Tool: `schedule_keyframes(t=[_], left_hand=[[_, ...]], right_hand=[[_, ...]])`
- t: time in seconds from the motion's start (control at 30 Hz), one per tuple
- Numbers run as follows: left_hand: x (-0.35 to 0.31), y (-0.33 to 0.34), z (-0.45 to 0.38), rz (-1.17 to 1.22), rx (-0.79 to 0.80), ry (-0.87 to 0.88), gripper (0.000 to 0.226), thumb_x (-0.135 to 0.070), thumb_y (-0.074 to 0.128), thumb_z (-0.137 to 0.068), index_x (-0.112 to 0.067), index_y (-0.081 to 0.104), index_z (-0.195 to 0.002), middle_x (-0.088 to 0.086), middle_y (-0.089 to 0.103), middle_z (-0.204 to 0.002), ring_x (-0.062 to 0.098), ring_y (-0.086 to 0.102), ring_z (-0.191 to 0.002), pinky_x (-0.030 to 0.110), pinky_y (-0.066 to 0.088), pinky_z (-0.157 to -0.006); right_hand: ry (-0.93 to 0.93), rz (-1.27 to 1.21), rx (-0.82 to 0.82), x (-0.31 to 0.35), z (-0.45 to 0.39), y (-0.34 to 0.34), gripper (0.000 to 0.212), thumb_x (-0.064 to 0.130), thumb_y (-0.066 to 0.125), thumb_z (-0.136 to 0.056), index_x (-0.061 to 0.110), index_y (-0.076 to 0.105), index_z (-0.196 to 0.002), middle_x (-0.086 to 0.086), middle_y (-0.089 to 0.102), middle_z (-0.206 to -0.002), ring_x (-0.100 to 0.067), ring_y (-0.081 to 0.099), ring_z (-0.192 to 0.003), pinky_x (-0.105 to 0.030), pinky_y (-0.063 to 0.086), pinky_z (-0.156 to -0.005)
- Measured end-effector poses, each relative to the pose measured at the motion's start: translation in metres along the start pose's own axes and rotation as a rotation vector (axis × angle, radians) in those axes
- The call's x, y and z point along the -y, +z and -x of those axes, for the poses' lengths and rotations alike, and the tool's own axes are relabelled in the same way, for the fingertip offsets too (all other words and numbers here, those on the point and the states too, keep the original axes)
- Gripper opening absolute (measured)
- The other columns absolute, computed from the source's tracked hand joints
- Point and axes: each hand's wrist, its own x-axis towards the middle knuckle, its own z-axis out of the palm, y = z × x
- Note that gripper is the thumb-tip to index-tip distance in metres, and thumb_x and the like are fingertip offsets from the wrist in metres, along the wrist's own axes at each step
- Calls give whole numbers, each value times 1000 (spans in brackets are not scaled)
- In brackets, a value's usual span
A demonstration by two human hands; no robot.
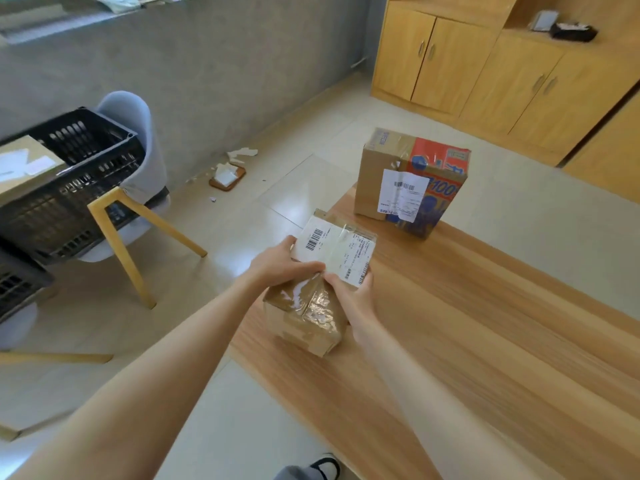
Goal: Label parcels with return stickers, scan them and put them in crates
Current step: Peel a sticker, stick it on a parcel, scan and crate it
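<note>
Both hands, the left hand (277,263) and right hand (353,292), grip the near taped parcel (308,306) at the table (485,341) edge, seemingly pressing its label (334,247) flat; scanning likely follows.

The wooden table (485,341) lies bare to the right of the small parcel (311,313) and toward its near end; the large printed box (412,181) blocks the far corner. Leftward over the floor, a chair (138,161) carrying a black crate (72,188) stands in the way.
</note>
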Motion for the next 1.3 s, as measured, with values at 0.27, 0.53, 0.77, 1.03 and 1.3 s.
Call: schedule_keyframes(t=[0.27,0.53,0.77,1.03,1.3], left_hand=[[-147,106,22,296,69,181,89,-69,67,-52,-22,40,-122,-7,58,-113,20,60,-108,43,50,-94],[-238,251,80,271,168,123,84,-64,70,-69,-18,34,-129,5,61,-121,29,60,-109,45,53,-88],[-240,306,107,296,255,-34,85,-68,70,-53,-21,27,-110,10,56,-120,33,62,-103,47,57,-82],[-250,295,100,236,164,-46,110,-64,73,-67,-16,14,-146,20,31,-143,39,42,-128,53,47,-98],[-286,259,44,-163,141,343,112,-65,75,-63,-28,16,-151,15,32,-150,34,33,-135,53,31,-110]], right_hand=[[-72,106,-152,48,12,-184,61,24,78,-78,25,39,-126,2,62,-114,-6,60,-85,-22,48,-66],[53,224,-121,19,62,-357,67,21,78,-78,28,40,-133,-3,61,-120,-25,64,-103,-41,55,-88],[121,258,-4,-21,69,-402,61,17,75,-79,33,39,-125,-1,62,-114,-25,64,-102,-45,53,-92],[140,266,-70,-36,69,-420,92,50,79,-70,29,31,-146,-4,47,-140,-26,56,-116,-41,48,-96],[498,-258,-374,-67,122,-404,116,58,78,-64,20,13,-152,-12,20,-155,-38,29,-137,-61,35,-105]])
